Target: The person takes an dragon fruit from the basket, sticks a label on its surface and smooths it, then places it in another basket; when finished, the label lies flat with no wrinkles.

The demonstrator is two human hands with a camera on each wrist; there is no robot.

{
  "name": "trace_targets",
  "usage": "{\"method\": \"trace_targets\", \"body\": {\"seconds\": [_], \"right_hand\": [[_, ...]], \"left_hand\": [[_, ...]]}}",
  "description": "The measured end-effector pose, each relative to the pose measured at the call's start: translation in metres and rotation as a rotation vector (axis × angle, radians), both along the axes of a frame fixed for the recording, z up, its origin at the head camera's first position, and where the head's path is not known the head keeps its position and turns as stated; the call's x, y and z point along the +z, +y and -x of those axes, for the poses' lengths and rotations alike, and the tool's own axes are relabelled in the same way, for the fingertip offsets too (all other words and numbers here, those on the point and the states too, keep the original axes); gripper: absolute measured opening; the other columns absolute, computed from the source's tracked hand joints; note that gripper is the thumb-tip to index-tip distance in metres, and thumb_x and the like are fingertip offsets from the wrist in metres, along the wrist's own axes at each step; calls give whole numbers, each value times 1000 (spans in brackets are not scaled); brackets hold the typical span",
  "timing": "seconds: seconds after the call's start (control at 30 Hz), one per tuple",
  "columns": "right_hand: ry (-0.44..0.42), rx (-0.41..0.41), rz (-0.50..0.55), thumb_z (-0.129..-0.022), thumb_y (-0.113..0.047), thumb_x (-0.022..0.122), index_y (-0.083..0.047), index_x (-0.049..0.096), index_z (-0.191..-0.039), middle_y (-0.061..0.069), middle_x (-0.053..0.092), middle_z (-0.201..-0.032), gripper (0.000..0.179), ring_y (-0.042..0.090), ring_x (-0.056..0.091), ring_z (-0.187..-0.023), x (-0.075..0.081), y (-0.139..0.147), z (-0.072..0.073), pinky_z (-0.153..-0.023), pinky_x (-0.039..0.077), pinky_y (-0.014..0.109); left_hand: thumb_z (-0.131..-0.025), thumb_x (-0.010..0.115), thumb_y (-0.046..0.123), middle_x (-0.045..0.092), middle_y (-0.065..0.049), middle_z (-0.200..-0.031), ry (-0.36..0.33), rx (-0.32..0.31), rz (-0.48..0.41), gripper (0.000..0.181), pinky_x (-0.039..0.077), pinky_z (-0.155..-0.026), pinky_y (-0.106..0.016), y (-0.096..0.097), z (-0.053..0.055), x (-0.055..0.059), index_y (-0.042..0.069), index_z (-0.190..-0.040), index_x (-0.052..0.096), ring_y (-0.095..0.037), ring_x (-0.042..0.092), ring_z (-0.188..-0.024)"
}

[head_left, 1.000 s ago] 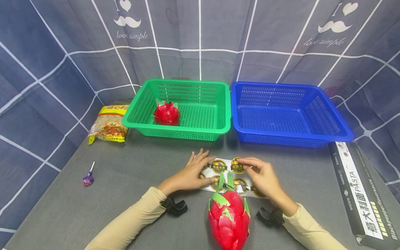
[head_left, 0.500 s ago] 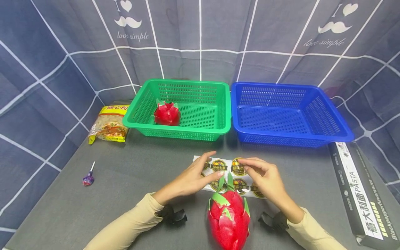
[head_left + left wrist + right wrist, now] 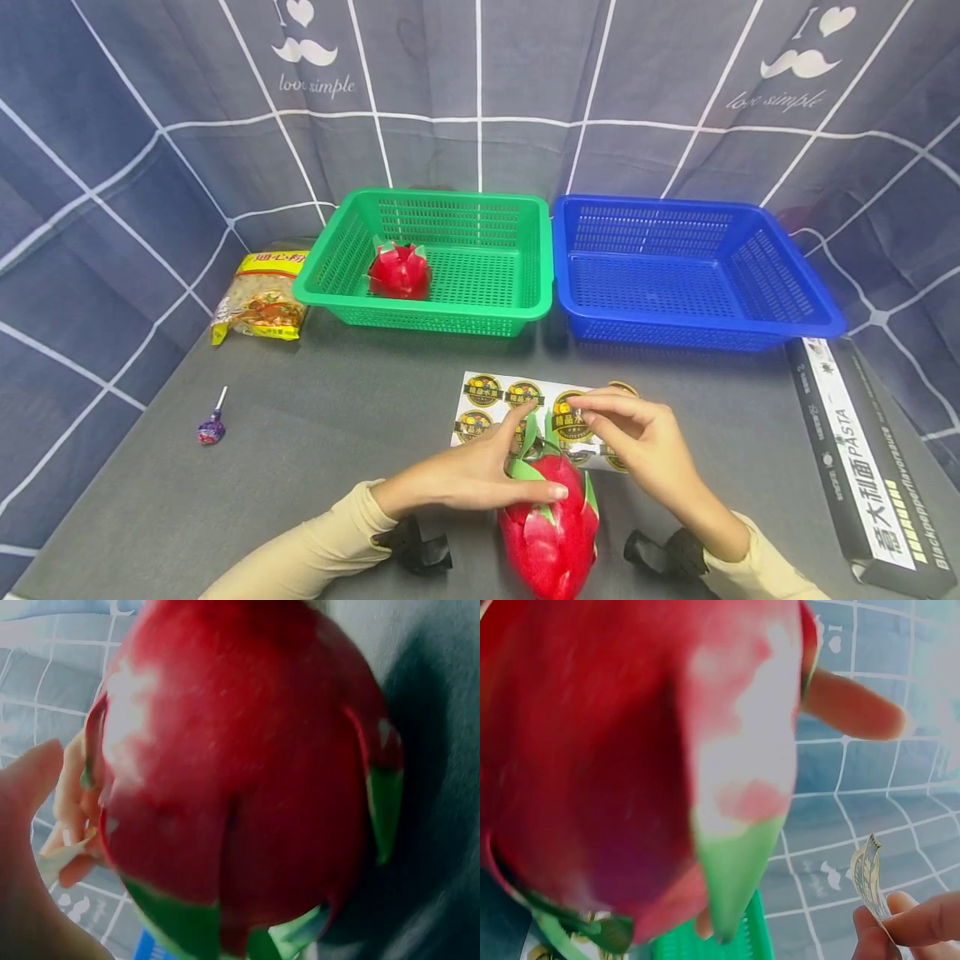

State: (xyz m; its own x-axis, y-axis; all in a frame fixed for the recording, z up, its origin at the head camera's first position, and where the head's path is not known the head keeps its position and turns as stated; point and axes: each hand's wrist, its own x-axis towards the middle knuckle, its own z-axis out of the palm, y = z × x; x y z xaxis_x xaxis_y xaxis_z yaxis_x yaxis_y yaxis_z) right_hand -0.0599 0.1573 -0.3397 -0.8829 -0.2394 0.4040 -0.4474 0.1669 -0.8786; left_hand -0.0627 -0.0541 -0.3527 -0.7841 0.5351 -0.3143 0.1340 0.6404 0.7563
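The right hand [image 3: 651,437] pinched a round sticker [image 3: 571,418] above the sticker sheet [image 3: 501,413]. The left hand [image 3: 480,475], loosely extended, hung over the dragon fruit [image 3: 551,537] near the sheet; I couldn't tell whether they touched.

Counted 2 baskets: 1 green basket [image 3: 420,310], 1 blue basket [image 3: 682,332]. Dragon fruits came to 2: near fruit [image 3: 551,542], far fruit [image 3: 400,275]. There was 1 sticker sheet [image 3: 501,415] plus 1 held sticker [image 3: 572,427]; on-sheet stickers [image 3: 482,390] were partly hidden, so no total. Also 1 lollipop [image 3: 212,431], 1 pasta bag [image 3: 262,302], 1 pasta box [image 3: 862,467], 2 hands: left hand [image 3: 483,475], right hand [image 3: 652,442].
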Motion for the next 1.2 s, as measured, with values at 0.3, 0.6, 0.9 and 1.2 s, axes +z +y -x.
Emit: {"method": "trace_targets", "body": {"seconds": [0.3, 0.6, 0.9, 1.2], "right_hand": [[6, 106, 73, -78, 14, 58, -2, 68, -98, -3, 67, -100, 27, 3, 59, -96, 6, -3, -9, -80, 49, 14], [-13, 140, 69, -78, 13, 58, 0, 68, -97, -6, 65, -98, 25, 3, 59, -93, 5, -6, -15, -79, 49, 14], [-26, 209, 115, -78, 16, 56, -1, 67, -97, -4, 64, -99, 27, 6, 60, -95, 3, -8, -20, -81, 49, 16], [-32, 177, 137, -78, 16, 57, -2, 66, -96, -2, 65, -98, 27, 6, 60, -92, 6, -6, -19, -77, 49, 16]], "left_hand": [[-63, 67, 65, 49, -1, -128, -36, -31, 38, 102, 47, -86, -35, 6, -10, -2, 40, -141, 7, -14, 51, -111], [-62, 72, 59, 53, 4, -117, -91, -22, -4, 97, 47, -84, -31, 8, -12, -4, 35, -139, 18, -8, 53, -104], [-62, 77, 49, 54, 8, -110, -200, -8, -92, 93, 46, -82, -27, 6, -11, -4, 34, -136, 23, -4, 52, -100], [-66, 77, 39, 51, 6, -116, -263, -51, -233, 91, 45, -86, -26, 1, 1, -6, 40, -136, 19, -4, 50, -107]]}}
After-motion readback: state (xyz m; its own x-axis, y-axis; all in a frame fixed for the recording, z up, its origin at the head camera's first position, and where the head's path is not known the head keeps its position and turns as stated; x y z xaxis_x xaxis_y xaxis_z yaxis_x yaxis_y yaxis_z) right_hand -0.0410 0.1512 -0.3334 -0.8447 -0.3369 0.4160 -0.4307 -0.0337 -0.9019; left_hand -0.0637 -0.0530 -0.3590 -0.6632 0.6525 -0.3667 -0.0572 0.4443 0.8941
